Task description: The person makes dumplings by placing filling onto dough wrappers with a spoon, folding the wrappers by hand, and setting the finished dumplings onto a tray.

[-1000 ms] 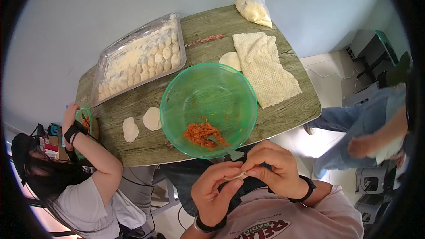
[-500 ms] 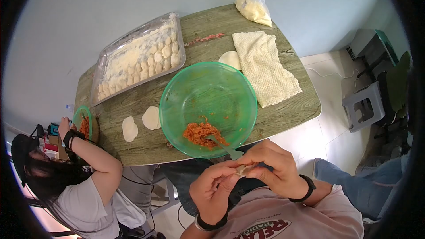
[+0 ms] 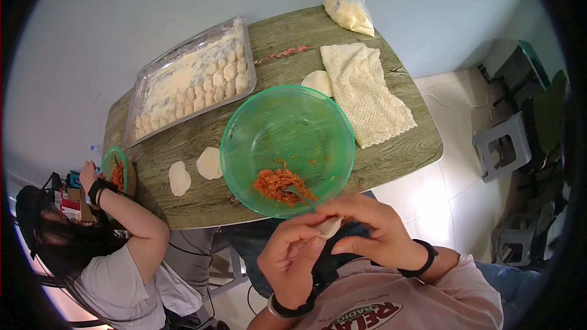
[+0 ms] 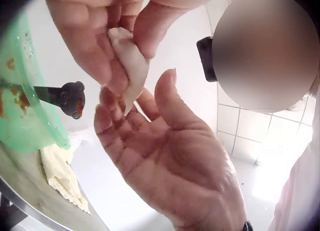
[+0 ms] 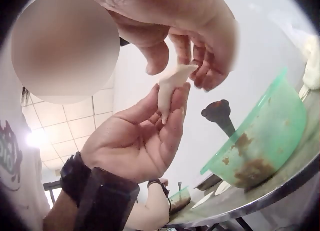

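My left hand (image 3: pixel 292 260) pinches a folded white dumpling (image 3: pixel 331 227) between thumb and fingers, just off the table's near edge. In the left wrist view the dumpling (image 4: pixel 131 66) looks like a curved half-moon with a pointed lower end. My right hand (image 3: pixel 382 232) is beside it, its thumb lifted away and its relaxed fingertips right at the dumpling's tip in the right wrist view. Beyond the hands stands a large green bowl (image 3: pixel 287 122) with reddish-orange filling (image 3: pixel 275 184). A spoon (image 3: pixel 296 192) leans in it, its handle partly behind my right hand.
Round wrappers (image 3: pixel 210 163) lie left of the bowl; another wrapper (image 3: pixel 317 83) is partly under a cream cloth (image 3: pixel 367 95). Rows of dumplings sit in a floury metal tray (image 3: pixel 252 55). A plastic bag (image 3: pixel 350 15) stands at the back. Another person (image 3: pixel 134 226) sits at the left by a smaller bowl (image 3: pixel 124 168).
My right thumb has come off the dumpling and the hand has loosened; my left hand still holds it, slightly further left. A person in jeans at the right has moved away from the table.
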Demonstrator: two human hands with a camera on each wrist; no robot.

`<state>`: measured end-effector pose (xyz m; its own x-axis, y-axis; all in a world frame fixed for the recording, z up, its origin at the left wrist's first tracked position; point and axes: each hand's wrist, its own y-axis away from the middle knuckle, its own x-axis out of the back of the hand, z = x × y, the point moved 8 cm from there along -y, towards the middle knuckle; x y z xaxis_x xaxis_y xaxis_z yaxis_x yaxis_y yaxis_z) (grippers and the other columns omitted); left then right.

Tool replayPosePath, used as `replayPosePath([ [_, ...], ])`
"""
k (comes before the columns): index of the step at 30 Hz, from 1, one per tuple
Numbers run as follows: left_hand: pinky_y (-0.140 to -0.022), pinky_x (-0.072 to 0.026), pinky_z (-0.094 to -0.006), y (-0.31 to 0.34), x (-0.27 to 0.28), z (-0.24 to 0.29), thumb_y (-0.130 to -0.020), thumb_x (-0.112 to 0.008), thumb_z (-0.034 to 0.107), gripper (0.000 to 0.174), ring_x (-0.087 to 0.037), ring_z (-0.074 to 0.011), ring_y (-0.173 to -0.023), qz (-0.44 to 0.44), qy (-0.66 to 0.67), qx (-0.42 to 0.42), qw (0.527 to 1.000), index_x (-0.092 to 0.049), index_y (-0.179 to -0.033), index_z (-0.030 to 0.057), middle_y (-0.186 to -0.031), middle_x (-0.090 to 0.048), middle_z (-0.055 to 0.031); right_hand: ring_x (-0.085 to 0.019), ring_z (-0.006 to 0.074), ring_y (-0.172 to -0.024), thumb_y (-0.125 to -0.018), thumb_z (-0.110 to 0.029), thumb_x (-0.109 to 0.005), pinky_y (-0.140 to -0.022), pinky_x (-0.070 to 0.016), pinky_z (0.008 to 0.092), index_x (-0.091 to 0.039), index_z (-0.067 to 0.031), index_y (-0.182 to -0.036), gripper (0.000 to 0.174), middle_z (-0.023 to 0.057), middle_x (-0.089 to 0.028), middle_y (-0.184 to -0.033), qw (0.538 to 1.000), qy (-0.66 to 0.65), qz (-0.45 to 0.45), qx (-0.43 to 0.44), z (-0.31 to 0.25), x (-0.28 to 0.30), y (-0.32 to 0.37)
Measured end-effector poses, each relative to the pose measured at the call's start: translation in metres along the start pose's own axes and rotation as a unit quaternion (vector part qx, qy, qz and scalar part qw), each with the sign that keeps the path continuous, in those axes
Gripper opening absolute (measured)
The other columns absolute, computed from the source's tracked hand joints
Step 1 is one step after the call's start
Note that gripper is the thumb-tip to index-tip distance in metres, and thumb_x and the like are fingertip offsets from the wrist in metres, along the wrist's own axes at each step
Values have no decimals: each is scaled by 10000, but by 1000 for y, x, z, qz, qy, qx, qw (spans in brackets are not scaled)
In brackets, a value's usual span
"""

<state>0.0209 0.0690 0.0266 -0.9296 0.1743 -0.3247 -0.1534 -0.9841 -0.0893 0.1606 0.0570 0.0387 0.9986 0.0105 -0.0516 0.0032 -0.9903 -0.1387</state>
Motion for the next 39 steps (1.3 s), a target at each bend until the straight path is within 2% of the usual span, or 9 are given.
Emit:
replayPosePath([
  [6, -795, -455, -290, -3, -2, 14, -787, -686, 37, 122, -573, -191, -904, 3, -192, -65, 979, -648, -895, -5, -1012, -585, -128, -607, 143, -901, -762, -16, -714, -713, -514, 263, -608, -24, -1121, 375, 88, -609, -1021, 994, -97, -4, -51, 18, -2, 6],
  [11, -748, -448, -286, -5, 0, 15, -780, -691, 51, 107, -569, -192, -862, 8, -209, -75, 975, -647, -870, 15, -937, -596, -103, -619, 139, -860, -765, -20, -717, -682, -523, 255, -629, -10, -1055, 303, 82, -623, -967, 997, -66, 1, -42, 12, -1, 6],
  [13, -735, -445, -285, -6, -1, 13, -780, -689, 57, 99, -567, -194, -846, 1, -221, -84, 972, -645, -860, 18, -908, -598, -96, -623, 137, -855, -763, -24, -722, -685, -528, 255, -630, -9, -1050, 302, 84, -623, -952, 999, 35, -13, -1, 3, -2, 5],
  [16, -724, -441, -282, -7, -4, 16, -785, -681, 68, 93, -565, -198, -819, -15, -263, -127, 956, -637, -844, 12, -887, -599, -97, -628, 147, -843, -758, -30, -729, -676, -533, 258, -630, -6, -1040, 300, 93, -621, -946, 998, 57, -9, 19, 2, -2, 5],
  [19, -718, -443, -289, -7, -6, 16, -789, -674, 75, 96, -566, -206, -810, -28, -258, -111, 959, -631, -843, 8, -881, -598, -97, -634, 164, -828, -745, -26, -735, -668, -537, 265, -630, -6, -1029, 303, 103, -619, -934, 998, -41, 6, -41, 13, 0, 7],
  [23, -703, -445, -303, -9, -4, 17, -794, -671, 78, 88, -565, -221, -789, 3, -225, -77, 971, -625, -834, 14, -863, -595, -93, -634, 166, -830, -746, -28, -734, -662, -539, 260, -630, 0, -1012, 287, 103, -617, -928, 998, -35, 30, -35, 11, 3, 8],
  [29, -719, -452, -291, -9, -7, 16, -785, -675, 73, 118, -576, -211, -800, -40, -284, -114, 951, -631, -865, -3, -859, -602, -108, -629, 152, -857, -755, -29, -730, -679, -542, 262, -625, 5, -1012, 281, 97, -614, -939, 997, 76, -8, 17, 2, 0, 7],
  [34, -700, -447, -292, -10, -5, 20, -784, -676, 70, 109, -573, -205, -780, -7, -220, -88, 972, -622, -846, 0, -842, -600, -94, -615, 137, -893, -791, -8, -694, -755, -528, 267, -606, 12, -1050, 274, 85, -602, -1005, 985, -159, 17, -57, 18, 2, 11],
  [39, -672, -447, -274, -5, 5, 8, -778, -674, 41, 97, -581, -186, -765, -6, -215, -58, 975, -630, -855, 2, -867, -611, -100, -599, 130, -932, -808, -3, -678, -774, -508, 251, -598, 21, -1063, 268, 79, -591, -1027, 976, -207, 12, -71, 23, 0, 12],
])
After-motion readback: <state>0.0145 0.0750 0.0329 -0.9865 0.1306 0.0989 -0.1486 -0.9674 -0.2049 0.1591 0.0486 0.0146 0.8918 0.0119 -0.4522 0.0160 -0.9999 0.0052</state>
